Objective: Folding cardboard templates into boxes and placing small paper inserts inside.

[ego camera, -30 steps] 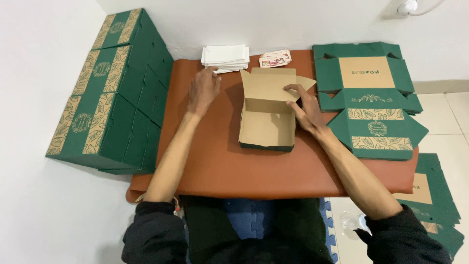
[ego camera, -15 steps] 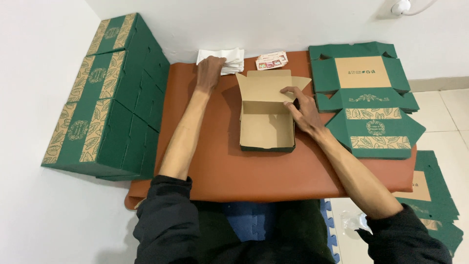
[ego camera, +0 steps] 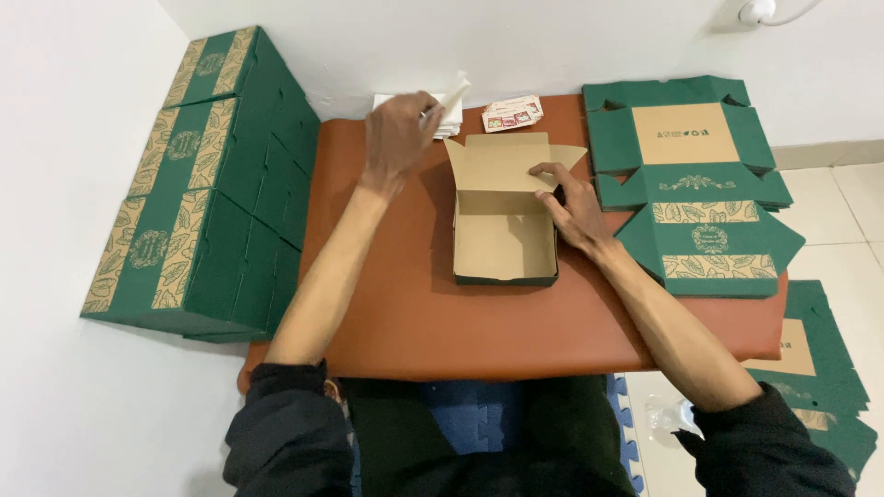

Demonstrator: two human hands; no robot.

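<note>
An open cardboard box (ego camera: 505,235), plain brown inside with a dark green outside edge, sits on a brown table (ego camera: 414,313) between the two hands. Its lid stands raised at the far side. The right hand (ego camera: 571,204) rests against the box's right wall, fingers loosely spread on the lid's inner face, gripping nothing. The left hand (ego camera: 398,136), reaching beyond the box to its left, pinches one white paper sheet (ego camera: 451,97) lifted off a small white stack (ego camera: 419,106). Flat green box blanks (ego camera: 700,184) lie right of the right hand; assembled green boxes (ego camera: 203,184) are piled left of the left arm.

Green box stack (ego camera: 212,184) — flat blanks (ego camera: 695,184)
</note>
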